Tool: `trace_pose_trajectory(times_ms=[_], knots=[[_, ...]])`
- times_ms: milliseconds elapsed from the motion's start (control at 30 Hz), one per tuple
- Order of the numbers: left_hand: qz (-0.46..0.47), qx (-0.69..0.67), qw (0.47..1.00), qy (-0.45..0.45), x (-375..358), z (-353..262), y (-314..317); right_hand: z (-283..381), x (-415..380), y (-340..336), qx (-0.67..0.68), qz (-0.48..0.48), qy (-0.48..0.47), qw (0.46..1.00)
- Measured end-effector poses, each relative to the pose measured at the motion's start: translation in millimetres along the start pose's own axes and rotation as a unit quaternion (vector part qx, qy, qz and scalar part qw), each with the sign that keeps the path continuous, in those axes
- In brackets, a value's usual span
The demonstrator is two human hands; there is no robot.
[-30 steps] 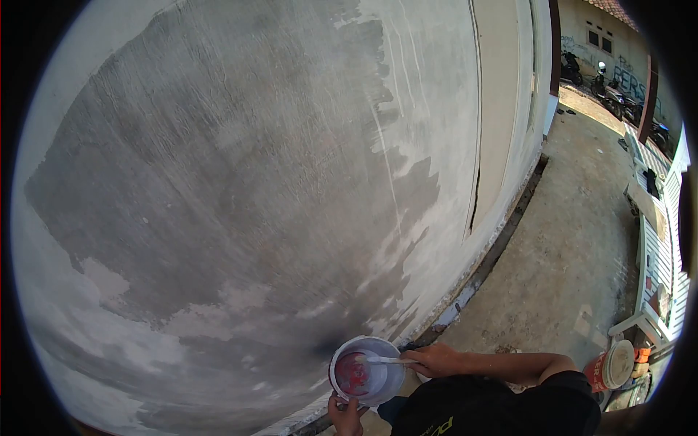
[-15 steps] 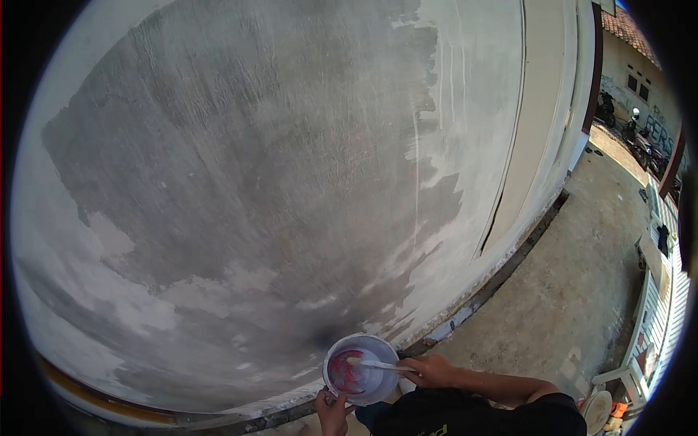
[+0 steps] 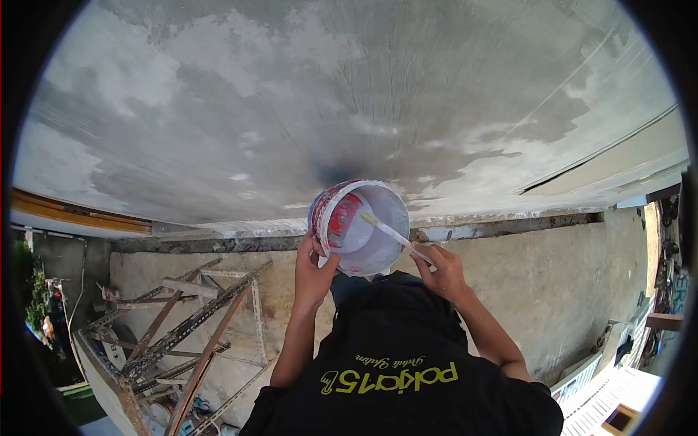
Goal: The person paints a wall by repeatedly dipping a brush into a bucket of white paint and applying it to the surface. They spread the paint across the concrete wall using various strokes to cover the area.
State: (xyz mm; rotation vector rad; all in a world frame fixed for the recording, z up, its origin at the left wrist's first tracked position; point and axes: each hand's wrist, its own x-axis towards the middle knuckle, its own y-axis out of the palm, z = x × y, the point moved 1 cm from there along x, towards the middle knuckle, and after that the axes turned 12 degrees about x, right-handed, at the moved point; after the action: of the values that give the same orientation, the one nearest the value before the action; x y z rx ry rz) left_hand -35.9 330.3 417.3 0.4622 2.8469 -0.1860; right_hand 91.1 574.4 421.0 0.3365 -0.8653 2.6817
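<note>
The left hand (image 3: 314, 272) pinches the plastic bucket (image 3: 356, 240) at its rim, probably to steady it; the right hand (image 3: 441, 269) pinches the paintbrush (image 3: 392, 234).

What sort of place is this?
Probably an outdoor side yard along a building: a patchy grey wall, bare concrete ground at its foot, and greenery at the left edge.

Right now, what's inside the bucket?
The yellowish tip of the brush, held by the right hand, shows within the bucket, with a red patch toward the left. The strip behind the brush is covered; I can't tell how deep any liquid is.
</note>
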Motion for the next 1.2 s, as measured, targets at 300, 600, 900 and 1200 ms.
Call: trace_pose_trajectory(times_ms=[300,600,900,1200], knots=[[-0.006,0.019,0.999,0.031,3.2,10.1,-3.4,-1.6,1.2,2.8,-0.008,-0.009,-0.010,1.000],[0.007,0.039,0.999,0.020,5.5,10.2,-3.4,-6.6,-3.9,5.5,0.017,-0.058,-0.018,0.998],[0.022,0.003,0.999,-0.030,6.0,0.7,5.3,-0.1,-3.3,5.2,0.028,-0.072,-0.010,0.997],[0.048,0.005,0.997,-0.068,8.5,-1.2,4.2,-2.1,-11.6,8.4,0.004,-0.055,0.028,0.998]])
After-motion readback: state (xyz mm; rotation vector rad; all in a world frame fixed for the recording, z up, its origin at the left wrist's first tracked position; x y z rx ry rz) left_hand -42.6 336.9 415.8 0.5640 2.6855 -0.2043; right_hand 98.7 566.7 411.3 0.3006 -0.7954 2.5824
